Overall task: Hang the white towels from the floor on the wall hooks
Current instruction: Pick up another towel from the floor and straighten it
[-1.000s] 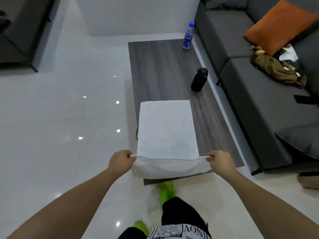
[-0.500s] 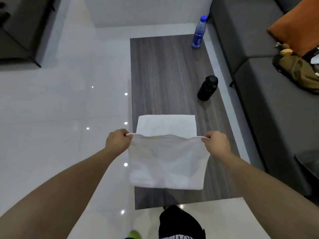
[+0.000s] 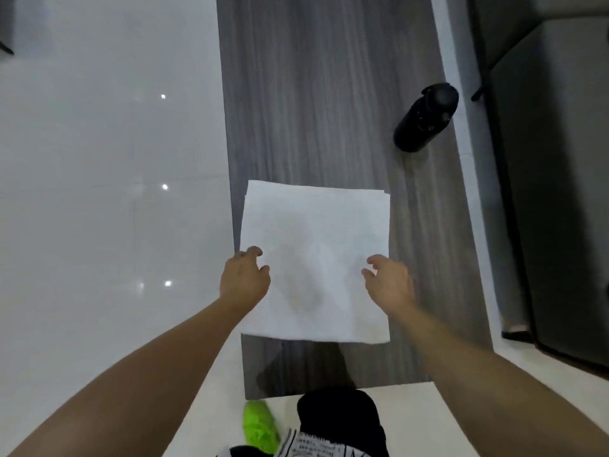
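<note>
A black bottle [image 3: 425,118] is standing capped on the wooden table [image 3: 313,94], its contents hidden; the white towel [image 3: 316,258], which I was pinching by its corners half a second ago, is now lying folded flat there; my left hand [image 3: 244,278] and right hand [image 3: 389,282] are hovering loosely spread over it.

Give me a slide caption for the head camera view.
Both hands, left hand and right hand, open above folded white towel on table.
</note>
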Action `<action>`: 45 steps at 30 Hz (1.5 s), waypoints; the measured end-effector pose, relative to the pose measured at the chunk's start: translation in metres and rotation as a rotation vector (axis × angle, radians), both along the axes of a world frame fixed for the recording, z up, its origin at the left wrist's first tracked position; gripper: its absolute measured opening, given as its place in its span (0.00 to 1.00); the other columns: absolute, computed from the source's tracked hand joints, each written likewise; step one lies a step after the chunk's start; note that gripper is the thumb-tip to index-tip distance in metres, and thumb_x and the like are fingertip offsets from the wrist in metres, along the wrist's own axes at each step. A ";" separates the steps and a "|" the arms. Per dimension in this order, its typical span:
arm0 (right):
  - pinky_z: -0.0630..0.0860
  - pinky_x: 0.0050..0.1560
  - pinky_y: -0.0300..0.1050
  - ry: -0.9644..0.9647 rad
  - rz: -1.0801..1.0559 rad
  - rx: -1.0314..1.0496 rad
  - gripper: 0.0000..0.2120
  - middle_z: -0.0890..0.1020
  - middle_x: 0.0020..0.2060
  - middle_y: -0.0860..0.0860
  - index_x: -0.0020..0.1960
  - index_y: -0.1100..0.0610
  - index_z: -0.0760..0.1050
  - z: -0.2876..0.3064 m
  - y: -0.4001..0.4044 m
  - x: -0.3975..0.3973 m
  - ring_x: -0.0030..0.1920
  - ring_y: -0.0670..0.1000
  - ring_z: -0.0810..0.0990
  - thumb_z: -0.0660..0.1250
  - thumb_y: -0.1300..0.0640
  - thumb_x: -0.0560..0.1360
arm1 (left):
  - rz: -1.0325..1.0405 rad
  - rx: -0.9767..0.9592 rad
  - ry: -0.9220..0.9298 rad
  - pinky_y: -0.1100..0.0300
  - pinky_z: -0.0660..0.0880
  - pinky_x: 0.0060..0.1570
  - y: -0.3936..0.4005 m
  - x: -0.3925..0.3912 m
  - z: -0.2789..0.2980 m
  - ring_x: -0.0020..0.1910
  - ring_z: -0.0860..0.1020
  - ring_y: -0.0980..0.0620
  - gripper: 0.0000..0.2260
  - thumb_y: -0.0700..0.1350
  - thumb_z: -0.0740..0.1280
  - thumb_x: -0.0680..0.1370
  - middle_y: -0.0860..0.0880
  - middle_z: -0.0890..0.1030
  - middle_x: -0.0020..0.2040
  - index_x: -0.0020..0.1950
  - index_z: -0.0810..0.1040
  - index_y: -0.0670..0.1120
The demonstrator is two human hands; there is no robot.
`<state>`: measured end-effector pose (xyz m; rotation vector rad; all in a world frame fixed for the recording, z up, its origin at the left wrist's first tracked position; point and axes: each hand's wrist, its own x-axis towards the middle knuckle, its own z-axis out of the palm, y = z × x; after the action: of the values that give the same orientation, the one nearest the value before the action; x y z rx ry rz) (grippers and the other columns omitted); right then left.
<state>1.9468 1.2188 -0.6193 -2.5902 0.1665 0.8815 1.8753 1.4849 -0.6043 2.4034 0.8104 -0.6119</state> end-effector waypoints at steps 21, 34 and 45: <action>0.69 0.47 0.53 -0.355 0.543 0.013 0.16 0.79 0.49 0.55 0.53 0.57 0.78 -0.108 0.035 -0.169 0.46 0.60 0.76 0.59 0.64 0.67 | -0.892 0.191 0.002 0.46 0.68 0.45 -0.057 -0.126 -0.094 0.48 0.73 0.38 0.12 0.43 0.60 0.73 0.40 0.76 0.52 0.54 0.73 0.41; 0.67 0.38 0.46 -0.362 0.570 0.117 0.10 0.82 0.43 0.54 0.56 0.55 0.70 0.099 0.105 -0.182 0.40 0.60 0.80 0.62 0.51 0.78 | -0.408 0.094 -0.249 0.53 0.69 0.36 0.011 -0.161 0.112 0.36 0.72 0.47 0.14 0.42 0.66 0.75 0.47 0.72 0.42 0.58 0.66 0.45; 0.74 0.34 0.48 -0.505 0.925 0.651 0.16 0.77 0.28 0.47 0.37 0.52 0.75 0.324 0.349 -0.319 0.33 0.51 0.77 0.64 0.41 0.75 | -0.035 0.567 -0.383 0.56 0.62 0.28 0.217 -0.401 0.342 0.30 0.69 0.50 0.12 0.42 0.57 0.70 0.51 0.71 0.35 0.48 0.58 0.53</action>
<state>1.6274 1.5679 -0.2952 -2.0849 -1.3025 0.3723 1.4741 1.7021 -0.2623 2.9112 0.8531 0.0991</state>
